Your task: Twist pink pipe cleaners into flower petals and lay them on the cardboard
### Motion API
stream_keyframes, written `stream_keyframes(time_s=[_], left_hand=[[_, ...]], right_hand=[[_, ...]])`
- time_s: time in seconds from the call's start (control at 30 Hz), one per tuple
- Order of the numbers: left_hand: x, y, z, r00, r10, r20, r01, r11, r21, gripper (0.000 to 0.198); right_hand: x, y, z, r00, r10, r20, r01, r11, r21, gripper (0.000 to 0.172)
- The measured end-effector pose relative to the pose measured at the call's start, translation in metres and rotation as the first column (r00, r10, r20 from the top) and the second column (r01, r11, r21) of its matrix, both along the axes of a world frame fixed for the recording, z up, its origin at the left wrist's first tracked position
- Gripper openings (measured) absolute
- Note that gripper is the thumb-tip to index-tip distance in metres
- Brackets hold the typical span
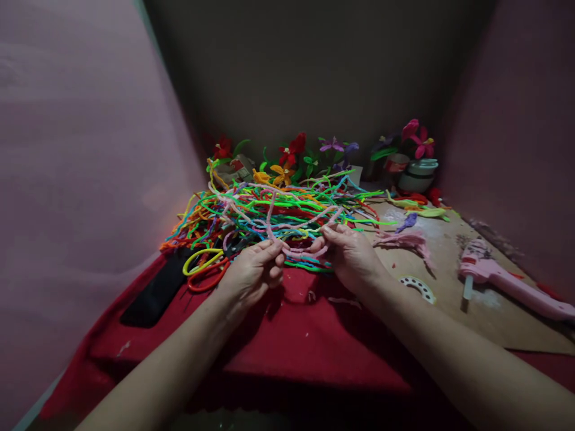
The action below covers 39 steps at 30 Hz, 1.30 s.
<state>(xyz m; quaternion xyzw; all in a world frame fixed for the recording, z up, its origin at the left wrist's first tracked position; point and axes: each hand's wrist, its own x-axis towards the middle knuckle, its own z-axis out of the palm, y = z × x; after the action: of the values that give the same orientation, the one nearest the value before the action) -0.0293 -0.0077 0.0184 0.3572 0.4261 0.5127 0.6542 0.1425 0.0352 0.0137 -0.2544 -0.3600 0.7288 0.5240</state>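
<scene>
Red cloth (296,344) is lying below as your L hand (254,266) & R hand (357,254) are pinching, fingertips tight, a pink fuzzy stem (309,254) by the multicol pile (251,209), which could be snagging its ends w/ a quick pull.

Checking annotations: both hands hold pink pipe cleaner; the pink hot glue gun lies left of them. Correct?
Wrong side: left hand and right hand hold pink pipe cleaner, but head view shows the pink hot glue gun to their right.
</scene>
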Motion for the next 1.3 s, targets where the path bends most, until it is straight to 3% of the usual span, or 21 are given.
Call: stream_keyframes(time_s=[0.17,0.33,0.57,0.77,0.83,0.97,1.3], left_hand=[[0.005,0.008,-0.003,0.961,0.199,0.193,-0.207,0.978,0.026,0.004],[0.017,0.010,0.013,0.914,0.202,0.353,-0.238,0.969,0.062,0.015],[0.035,0.018,0.031,0.978,0.046,0.205,-0.096,0.967,0.238,0.006],[0.042,0.019,0.032,0.972,-0.205,-0.118,0.227,0.949,0.220,0.009],[0.041,0.021,0.031,0.980,-0.154,-0.127,0.181,0.954,0.238,0.010],[0.040,0.024,0.032,1.000,0.011,0.020,-0.015,0.972,0.236,0.012],[0.041,0.025,0.019,0.939,0.046,0.340,-0.072,0.995,0.065,0.011]], right_hand=[[0.005,0.005,0.005,0.964,0.012,-0.266,-0.045,0.992,-0.116,0.016],[-0.001,-0.001,0.003,0.977,0.075,-0.202,-0.081,0.996,-0.024,0.013],[-0.002,-0.008,0.003,0.995,0.101,-0.002,-0.099,0.983,0.154,0.018],[-0.001,-0.009,0.003,0.974,0.172,0.146,-0.196,0.965,0.172,0.020],[-0.002,-0.009,0.002,0.973,0.171,0.155,-0.197,0.966,0.170,0.021],[-0.003,-0.009,0.001,0.982,0.159,0.102,-0.174,0.972,0.160,0.018],[-0.006,-0.015,0.001,0.984,0.079,0.161,-0.095,0.991,0.096,0.014]])
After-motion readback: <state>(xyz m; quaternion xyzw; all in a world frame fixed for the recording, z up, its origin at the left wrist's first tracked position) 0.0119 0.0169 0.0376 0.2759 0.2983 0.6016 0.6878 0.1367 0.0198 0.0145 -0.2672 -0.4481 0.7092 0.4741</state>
